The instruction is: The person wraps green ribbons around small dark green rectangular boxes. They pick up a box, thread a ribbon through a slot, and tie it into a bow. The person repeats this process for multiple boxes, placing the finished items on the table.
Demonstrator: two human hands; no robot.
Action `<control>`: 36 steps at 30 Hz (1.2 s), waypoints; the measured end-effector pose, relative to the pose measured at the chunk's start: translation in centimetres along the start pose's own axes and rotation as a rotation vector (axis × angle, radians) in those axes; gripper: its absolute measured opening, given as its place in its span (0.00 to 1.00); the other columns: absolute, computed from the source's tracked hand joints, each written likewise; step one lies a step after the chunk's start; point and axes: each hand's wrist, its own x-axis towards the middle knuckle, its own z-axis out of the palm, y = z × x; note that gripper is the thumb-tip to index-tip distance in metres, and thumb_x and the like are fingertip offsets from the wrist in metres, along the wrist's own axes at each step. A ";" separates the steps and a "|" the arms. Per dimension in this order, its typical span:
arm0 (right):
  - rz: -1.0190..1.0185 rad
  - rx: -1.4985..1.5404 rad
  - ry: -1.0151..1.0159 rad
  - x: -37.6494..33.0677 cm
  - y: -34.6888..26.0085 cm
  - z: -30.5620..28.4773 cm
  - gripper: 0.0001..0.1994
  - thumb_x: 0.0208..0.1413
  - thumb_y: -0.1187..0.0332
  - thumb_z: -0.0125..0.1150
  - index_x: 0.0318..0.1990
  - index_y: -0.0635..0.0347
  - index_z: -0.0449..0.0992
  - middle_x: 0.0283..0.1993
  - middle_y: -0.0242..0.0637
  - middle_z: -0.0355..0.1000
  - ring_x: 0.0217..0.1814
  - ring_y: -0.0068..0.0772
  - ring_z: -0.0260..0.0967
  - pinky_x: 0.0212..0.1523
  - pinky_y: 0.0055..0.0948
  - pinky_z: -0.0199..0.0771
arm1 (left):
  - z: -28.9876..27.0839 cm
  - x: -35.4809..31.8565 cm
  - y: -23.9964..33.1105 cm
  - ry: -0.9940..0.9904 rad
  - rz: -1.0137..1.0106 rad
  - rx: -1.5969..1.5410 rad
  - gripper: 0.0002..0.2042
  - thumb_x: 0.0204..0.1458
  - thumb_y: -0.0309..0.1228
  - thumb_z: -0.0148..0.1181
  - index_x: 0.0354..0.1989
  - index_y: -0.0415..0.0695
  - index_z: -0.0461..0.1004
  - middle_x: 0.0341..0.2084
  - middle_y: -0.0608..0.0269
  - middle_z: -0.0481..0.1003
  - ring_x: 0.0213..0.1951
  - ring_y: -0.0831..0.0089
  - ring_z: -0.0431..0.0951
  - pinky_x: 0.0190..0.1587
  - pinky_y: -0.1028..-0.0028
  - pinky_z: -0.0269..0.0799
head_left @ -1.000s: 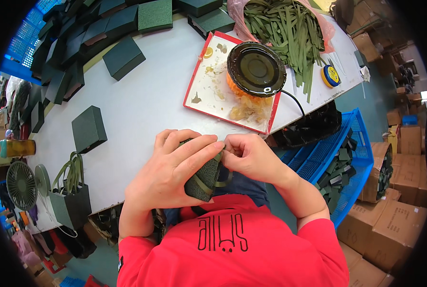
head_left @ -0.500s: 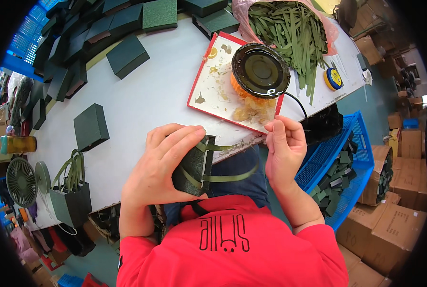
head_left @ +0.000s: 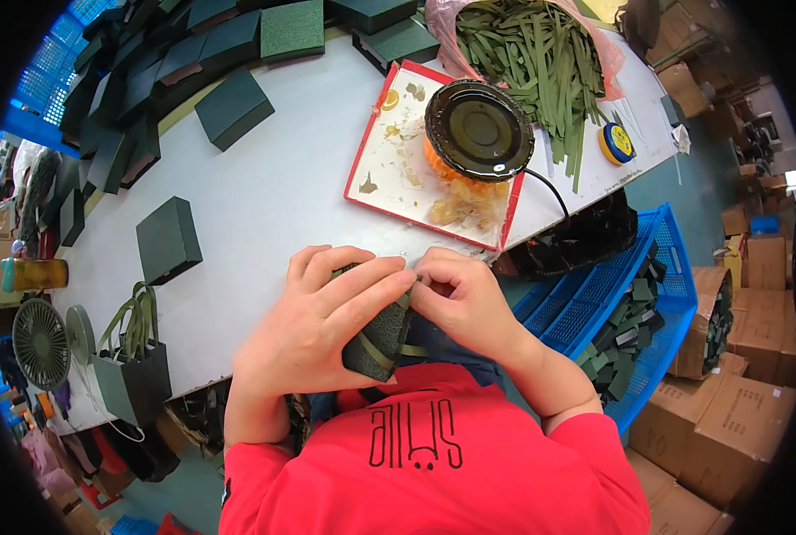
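The left hand (head_left: pixel 322 325) clasps a box (head_left: pixel 382 334) just left of the right hand (head_left: pixel 465 290), the box's long edge running toward the shirt (head_left: pixel 505 437) from its far corner, where the right hand pinches narrowly, whatever it grips hidden, beyond a ribbon (head_left: pixel 414 350).

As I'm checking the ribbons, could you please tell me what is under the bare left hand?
The left hand covers part of a dark green, textured box, with a flat olive-green ribbon crossing its visible side; the surfaces beneath the palm are hidden.
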 end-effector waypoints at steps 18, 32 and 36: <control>-0.390 1.413 -0.033 -2.5 -1.5 -5.1 0.06 0.74 0.70 0.38 0.42 0.61 0.59 0.28 0.42 0.67 0.06 0.21 0.50 0.05 0.23 0.61 | 0.4 -1.2 -0.7 0.141 -0.083 -0.145 0.53 0.24 0.43 0.84 0.65 0.40 0.64 0.58 0.53 0.72 0.58 0.50 0.69 0.60 0.56 0.64; -0.518 0.174 0.820 -4.7 0.8 -15.7 0.11 0.71 0.66 0.53 0.46 0.64 0.78 0.18 0.25 0.62 0.17 0.14 0.55 0.19 0.17 0.55 | -1.1 -4.9 -1.9 0.274 -0.334 -0.049 0.56 0.20 0.38 0.85 0.67 0.40 0.64 0.59 0.52 0.70 0.60 0.50 0.67 0.60 0.57 0.68; -0.373 -0.037 0.418 -2.3 0.0 -6.0 0.10 0.57 0.82 0.63 0.45 0.61 0.79 0.50 0.35 0.76 0.32 0.19 0.70 0.34 0.19 0.73 | -1.1 -4.2 -2.1 0.252 -0.222 -0.151 0.57 0.21 0.39 0.86 0.68 0.39 0.62 0.60 0.52 0.70 0.60 0.50 0.67 0.60 0.57 0.67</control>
